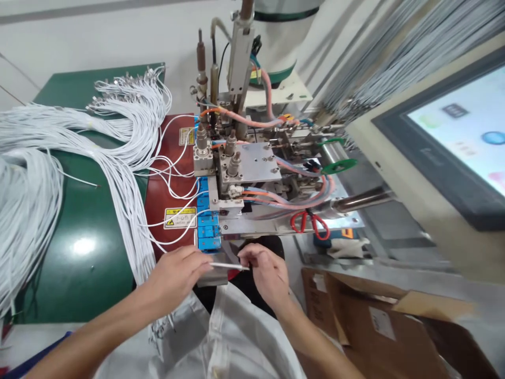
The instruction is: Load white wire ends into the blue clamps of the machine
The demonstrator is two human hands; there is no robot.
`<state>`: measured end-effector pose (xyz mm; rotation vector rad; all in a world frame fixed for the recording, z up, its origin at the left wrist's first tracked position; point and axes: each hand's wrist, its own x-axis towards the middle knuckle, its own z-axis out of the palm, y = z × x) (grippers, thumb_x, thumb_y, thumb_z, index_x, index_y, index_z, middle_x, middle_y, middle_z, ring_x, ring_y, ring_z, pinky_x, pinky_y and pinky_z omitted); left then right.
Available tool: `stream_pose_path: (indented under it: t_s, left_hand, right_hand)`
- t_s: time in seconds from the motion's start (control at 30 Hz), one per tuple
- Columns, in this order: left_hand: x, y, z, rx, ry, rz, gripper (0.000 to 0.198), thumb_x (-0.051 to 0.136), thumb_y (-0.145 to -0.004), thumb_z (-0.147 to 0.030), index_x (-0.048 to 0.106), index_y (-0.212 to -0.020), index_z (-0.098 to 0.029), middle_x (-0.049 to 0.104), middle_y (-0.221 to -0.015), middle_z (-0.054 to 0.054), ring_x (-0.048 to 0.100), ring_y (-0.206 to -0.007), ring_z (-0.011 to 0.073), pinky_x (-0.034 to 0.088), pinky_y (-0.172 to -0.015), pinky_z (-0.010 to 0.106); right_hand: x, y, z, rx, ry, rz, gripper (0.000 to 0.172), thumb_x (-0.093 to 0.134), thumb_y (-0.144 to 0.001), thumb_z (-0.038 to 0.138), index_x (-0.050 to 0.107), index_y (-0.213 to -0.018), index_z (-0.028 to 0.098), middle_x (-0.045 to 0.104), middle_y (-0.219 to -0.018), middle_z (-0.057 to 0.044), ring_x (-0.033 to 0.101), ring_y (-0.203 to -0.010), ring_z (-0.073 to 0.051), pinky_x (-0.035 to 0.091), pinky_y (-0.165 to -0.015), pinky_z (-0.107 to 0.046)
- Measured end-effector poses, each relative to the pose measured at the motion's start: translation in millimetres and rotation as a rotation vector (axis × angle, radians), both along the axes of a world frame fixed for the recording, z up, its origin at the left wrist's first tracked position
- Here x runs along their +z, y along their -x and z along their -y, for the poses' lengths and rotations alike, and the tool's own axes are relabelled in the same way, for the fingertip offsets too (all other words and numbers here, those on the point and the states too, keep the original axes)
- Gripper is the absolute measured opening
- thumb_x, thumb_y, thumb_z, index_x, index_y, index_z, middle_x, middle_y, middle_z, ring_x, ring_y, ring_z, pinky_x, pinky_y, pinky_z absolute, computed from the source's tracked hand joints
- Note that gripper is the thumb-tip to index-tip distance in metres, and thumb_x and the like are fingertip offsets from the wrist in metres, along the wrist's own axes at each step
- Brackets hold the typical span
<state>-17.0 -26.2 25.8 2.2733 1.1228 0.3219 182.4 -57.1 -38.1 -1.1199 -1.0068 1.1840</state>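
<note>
My left hand (179,273) pinches a short length of white cable (226,265), which points to the right in front of my body. At the cable's far end my right hand (268,271) has its fingers curled and closed around the tip; the exact contact is partly hidden. Just beyond my hands stands a row of blue cable holders (208,229) along the edge of a metal machine (252,163). White cables run into several of these holders from the left.
Bundled white cables (118,173) lie over a green table (90,247) and a red-brown plate (173,184) at left. On the machine's right are a wire spool (335,156) and red-handled scissors (310,223). A screen (465,116) overhangs the right side, above cardboard boxes (366,321).
</note>
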Motion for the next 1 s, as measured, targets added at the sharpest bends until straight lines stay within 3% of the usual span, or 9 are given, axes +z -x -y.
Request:
stream_pose_path:
  t_s: [0.07,0.23,0.4,0.53,0.7,0.83,1.0]
  left_hand:
    - [-7.5,-14.9,5.9,0.084,-0.048,0.098,0.023,0.04,-0.089,-0.023,0.06,-0.1,-0.019,0.065,-0.089,0.005,0.062,-0.08,0.0137,0.049,-0.074,0.025]
    - [-12.8,-43.2,10.7,0.205,0.005,0.287,0.03,0.045,-0.087,-0.024,0.055,-0.115,-0.019,0.066,-0.096,0.007,0.062,-0.084,0.0148,0.051,-0.076,0.027]
    - [-9.7,-48.8,6.5,0.369,0.191,0.438,0.017,0.054,-0.081,-0.027,0.067,-0.087,-0.018,0.068,-0.08,0.004,0.064,-0.071,0.0146,0.053,-0.064,0.024]
    - [-10.5,-44.4,4.9,0.382,0.138,0.351,0.013,0.055,-0.08,-0.024,0.066,-0.08,-0.018,0.068,-0.076,0.002,0.062,-0.068,0.013,0.051,-0.065,0.023]
    - [-14.9,-39.3,6.8,0.415,0.072,0.335,0.019,0.047,-0.085,-0.025,0.065,-0.089,-0.019,0.068,-0.08,0.002,0.062,-0.07,0.0123,0.05,-0.068,0.023]
    - [-18.5,-38.3,7.6,0.41,0.102,0.371,0.021,0.045,-0.086,-0.026,0.065,-0.089,-0.018,0.068,-0.084,0.004,0.063,-0.074,0.0136,0.05,-0.07,0.024]
    - [-21.2,-41.7,10.6,0.46,0.162,0.377,0.018,0.047,-0.085,-0.025,0.063,-0.088,-0.019,0.067,-0.081,0.003,0.062,-0.071,0.013,0.05,-0.069,0.023]
  right_hand:
    - [4.5,0.7,2.4,-0.045,0.005,-0.026,0.027,0.049,-0.083,0.039,0.066,-0.076,0.019,0.062,-0.064,-0.003,0.054,-0.055,-0.014,0.044,-0.051,-0.027]
    - [23.9,3.6,-3.3,-0.032,0.024,0.221,0.011,0.057,-0.078,0.024,0.067,-0.075,0.02,0.066,-0.07,-0.003,0.058,-0.06,-0.014,0.049,-0.057,-0.026]
    - [35.7,8.5,-9.8,-0.047,-0.06,0.347,0.013,0.055,-0.078,0.019,0.067,-0.077,0.022,0.067,-0.072,-0.003,0.061,-0.068,-0.016,0.05,-0.065,-0.029]
    - [36.1,15.3,-11.7,-0.085,-0.045,0.332,0.011,0.056,-0.077,0.019,0.067,-0.077,0.022,0.067,-0.074,-0.003,0.061,-0.069,-0.015,0.051,-0.066,-0.028]
    - [27.6,27.7,-10.0,-0.159,0.085,0.119,0.014,0.054,-0.08,0.026,0.065,-0.086,0.019,0.066,-0.077,-0.004,0.061,-0.067,-0.015,0.051,-0.062,-0.028]
    - [19.7,31.5,-8.8,-0.138,0.011,0.164,0.006,0.06,-0.075,0.023,0.065,-0.076,0.02,0.062,-0.078,-0.004,0.059,-0.073,-0.016,0.05,-0.066,-0.029]
    - [22.5,32.8,-11.0,-0.181,0.001,0.19,0.006,0.06,-0.073,0.019,0.065,-0.068,0.019,0.058,-0.07,-0.002,0.056,-0.064,-0.014,0.047,-0.059,-0.026]
